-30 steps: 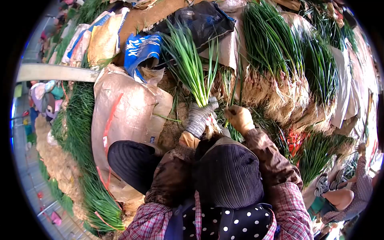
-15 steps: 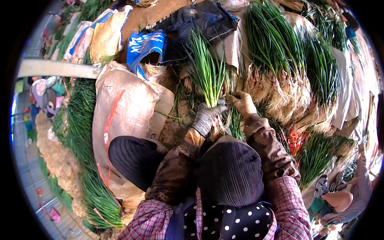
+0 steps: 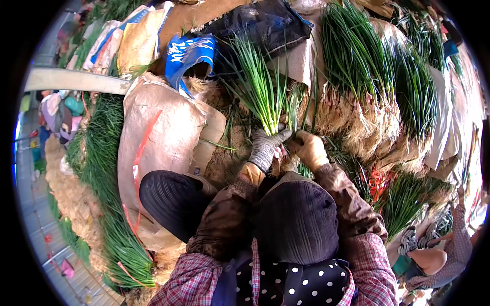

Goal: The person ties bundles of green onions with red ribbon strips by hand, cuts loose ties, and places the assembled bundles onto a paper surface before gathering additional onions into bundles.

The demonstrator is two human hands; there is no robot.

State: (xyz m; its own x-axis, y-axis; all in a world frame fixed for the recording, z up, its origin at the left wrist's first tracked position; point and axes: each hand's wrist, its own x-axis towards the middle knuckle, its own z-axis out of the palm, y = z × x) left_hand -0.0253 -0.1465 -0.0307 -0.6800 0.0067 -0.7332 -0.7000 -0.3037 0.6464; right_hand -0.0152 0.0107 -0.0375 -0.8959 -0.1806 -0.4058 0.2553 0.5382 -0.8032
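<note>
A bunch of spring onions [image 3: 261,99] stands leaves-up in my left hand [image 3: 264,149], which wears a grey glove and is closed around the white stems. Pinkish bulbs and pale roots [image 3: 284,164] poke out below that grip. My right hand [image 3: 310,150], in a yellowish glove, is curled beside the bulbs with its fingertips close to my left thumb. Its fingers are pinched together, and what lies between them is hidden. A few thin green leaves [image 3: 293,108] rise just above those fingertips.
More spring onions [image 3: 352,56] with long roots lie at the upper right, and a long row [image 3: 104,168] runs down the left. A pale sack [image 3: 158,122] lies beside my left knee [image 3: 166,201]. A blue-and-white bag [image 3: 190,53] and black sheeting [image 3: 255,30] lie ahead. Another person [image 3: 444,255] sits at lower right.
My right hand has moved down and slightly closer to my left hand, towards the bulbs. The bunch's leaves have spread a little to the left. My left hand keeps its grip.
</note>
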